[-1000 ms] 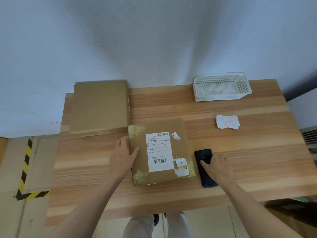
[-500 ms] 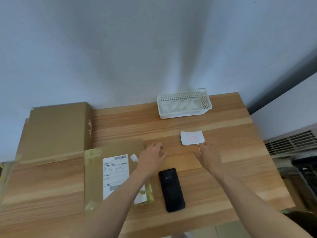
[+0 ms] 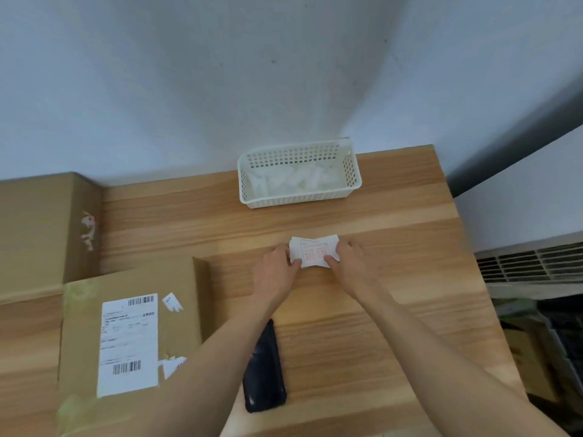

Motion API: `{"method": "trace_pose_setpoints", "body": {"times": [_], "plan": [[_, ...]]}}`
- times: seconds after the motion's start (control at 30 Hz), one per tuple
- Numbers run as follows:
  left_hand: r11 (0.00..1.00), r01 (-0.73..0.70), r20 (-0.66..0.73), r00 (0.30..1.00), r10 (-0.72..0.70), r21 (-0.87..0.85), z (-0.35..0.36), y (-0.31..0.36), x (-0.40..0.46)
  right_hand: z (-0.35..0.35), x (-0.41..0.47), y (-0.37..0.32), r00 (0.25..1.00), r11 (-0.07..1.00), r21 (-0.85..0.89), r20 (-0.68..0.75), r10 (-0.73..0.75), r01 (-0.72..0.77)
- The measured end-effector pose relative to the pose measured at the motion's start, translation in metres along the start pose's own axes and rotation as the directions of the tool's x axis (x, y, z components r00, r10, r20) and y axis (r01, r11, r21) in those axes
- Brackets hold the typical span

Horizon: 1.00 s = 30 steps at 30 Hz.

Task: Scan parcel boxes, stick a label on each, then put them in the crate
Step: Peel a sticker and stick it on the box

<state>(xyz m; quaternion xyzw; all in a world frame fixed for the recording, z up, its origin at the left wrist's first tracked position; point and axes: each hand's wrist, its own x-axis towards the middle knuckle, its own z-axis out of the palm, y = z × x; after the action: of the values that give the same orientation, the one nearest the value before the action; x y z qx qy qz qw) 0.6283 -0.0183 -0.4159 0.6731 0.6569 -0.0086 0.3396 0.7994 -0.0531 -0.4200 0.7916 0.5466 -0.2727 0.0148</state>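
Reaching past the scanner [image 3: 264, 367], both hands have left the parcel box [image 3: 129, 339]. Left hand [image 3: 277, 270] and right hand [image 3: 350, 267] fingers now pinch the label stack [image 3: 314, 252] mid-bench. Box sits near the left edge; labelling step beginning.

I take this for a small parcel-packing station: left of my hands lie cardboard boxes [image 3: 129, 339] bearing barcoded shipping labels, a perforated white basket [image 3: 299, 175] beyond them, all on a wooden table [image 3: 394, 310] against a bare wall [image 3: 189, 74].
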Motion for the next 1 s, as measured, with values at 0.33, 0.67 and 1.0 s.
{"method": "trace_pose_setpoints", "body": {"times": [0.33,0.67,1.0], "plan": [[0.907,0.157,-0.018,0.984,-0.177,-0.391,0.020,-0.006,0.009,0.010,0.007,0.009,0.978,0.839,0.507,0.047,0.204,-0.199],[0.962,0.097,0.012,0.995,-0.097,-0.257,0.004,-0.009,0.003,0.002,0.002,0.005,0.984,0.841,0.520,-0.006,0.179,-0.150],[0.996,-0.088,-0.078,0.993,0.086,-0.011,-0.061,-0.001,-0.018,-0.038,-0.011,-0.004,0.995,0.847,0.525,-0.006,0.101,-0.083]]}}
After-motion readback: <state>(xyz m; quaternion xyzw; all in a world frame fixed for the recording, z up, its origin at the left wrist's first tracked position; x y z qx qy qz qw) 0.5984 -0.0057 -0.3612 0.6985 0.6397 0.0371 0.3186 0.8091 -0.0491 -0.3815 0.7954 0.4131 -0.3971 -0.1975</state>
